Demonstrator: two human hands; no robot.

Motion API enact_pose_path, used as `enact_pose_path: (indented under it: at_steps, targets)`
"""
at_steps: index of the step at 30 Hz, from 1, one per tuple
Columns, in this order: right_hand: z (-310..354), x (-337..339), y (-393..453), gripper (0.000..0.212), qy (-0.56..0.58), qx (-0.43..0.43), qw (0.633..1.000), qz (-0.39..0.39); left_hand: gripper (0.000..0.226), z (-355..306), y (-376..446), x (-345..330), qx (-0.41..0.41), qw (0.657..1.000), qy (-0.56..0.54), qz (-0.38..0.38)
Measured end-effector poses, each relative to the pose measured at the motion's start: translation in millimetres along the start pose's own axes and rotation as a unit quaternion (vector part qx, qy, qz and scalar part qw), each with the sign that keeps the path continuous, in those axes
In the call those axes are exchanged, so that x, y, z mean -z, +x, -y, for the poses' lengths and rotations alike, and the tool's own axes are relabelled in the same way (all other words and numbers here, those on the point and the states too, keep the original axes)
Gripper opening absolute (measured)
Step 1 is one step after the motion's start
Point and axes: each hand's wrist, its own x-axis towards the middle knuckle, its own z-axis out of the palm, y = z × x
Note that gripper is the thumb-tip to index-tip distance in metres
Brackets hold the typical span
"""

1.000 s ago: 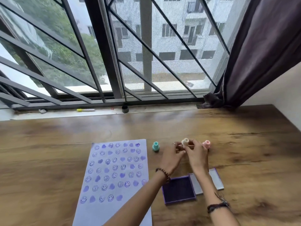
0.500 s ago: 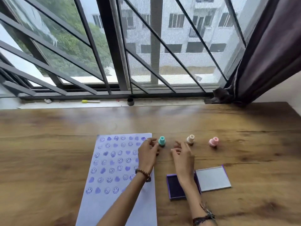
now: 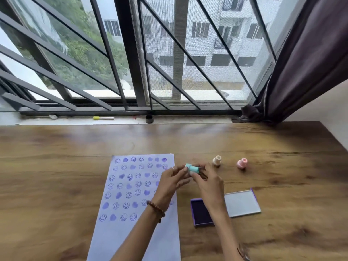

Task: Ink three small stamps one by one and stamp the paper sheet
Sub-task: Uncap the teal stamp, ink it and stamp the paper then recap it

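Both hands are meeting above the table's middle: the left hand (image 3: 170,182) and right hand (image 3: 208,182) are pinching the teal stamp (image 3: 192,168) between curled fingertips, holding it sideways just off the paper's (image 3: 131,240) right edge, which suggests that it is being readied for inking. The next move is calling for turning its face down and pressing it into the open ink pad (image 3: 200,213), lying just beside the right wrist, then onto bare paper below the printed rows. Half a second earlier the teal stamp was standing on the table under the left fingers with the right hand empty; the cream stamp (image 3: 216,160) and pink stamp (image 3: 241,163) are remaining in place.
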Motion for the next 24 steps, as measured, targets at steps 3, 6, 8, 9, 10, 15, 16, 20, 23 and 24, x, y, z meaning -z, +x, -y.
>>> enact_pose_path:
  at_steps: [3,6,8,9,10,15,16,20,23,24]
  targets:
    - [4.7,5.8,-20.5,0.012,-0.037,0.040,0.998,-0.003,0.011,0.5,-14.4,-0.5,-0.009,1.000,0.005,0.001]
    - [5.5,6.0,-38.3,0.011,-0.070,0.042,0.996,-0.020,0.014,-2.4,-24.6,-2.7,-0.031,0.999,0.028,0.022]
    - [6.1,6.1,-47.2,0.015,-0.046,0.021,0.998,-0.048,0.013,-4.4,-29.8,-4.1,-0.041,0.998,0.047,0.032]
    - [6.4,7.5,-49.9,0.017,-0.013,-0.001,0.998,-0.063,0.013,-5.3,-32.7,-5.2,-0.048,0.996,0.063,0.031]
    - [6.5,9.8,-51.4,0.018,0.028,-0.028,0.996,-0.078,0.013,-5.3,-34.3,-5.1,-0.066,0.992,0.108,0.016]
    - [-2.6,23.5,-61.9,0.014,0.158,-0.158,0.971,-0.088,0.024,8.0,-30.0,9.9,-0.171,0.861,0.476,-0.051]
    - [-4.9,25.1,-65.1,0.015,0.175,-0.164,0.968,-0.080,0.025,11.0,-29.6,12.8,-0.169,0.848,0.501,-0.043]
    - [-8.9,27.4,-77.7,0.023,0.189,-0.168,0.966,-0.058,0.040,15.8,-30.1,17.3,-0.165,0.833,0.529,-0.002]
    - [-11.6,26.9,-85.0,0.020,0.095,-0.148,0.983,-0.055,0.063,20.7,-36.9,22.1,-0.201,0.805,0.557,0.046]
    - [-12.0,26.0,-88.4,0.020,0.033,-0.129,0.989,-0.057,0.072,25.2,-40.8,24.3,-0.210,0.787,0.577,0.061]
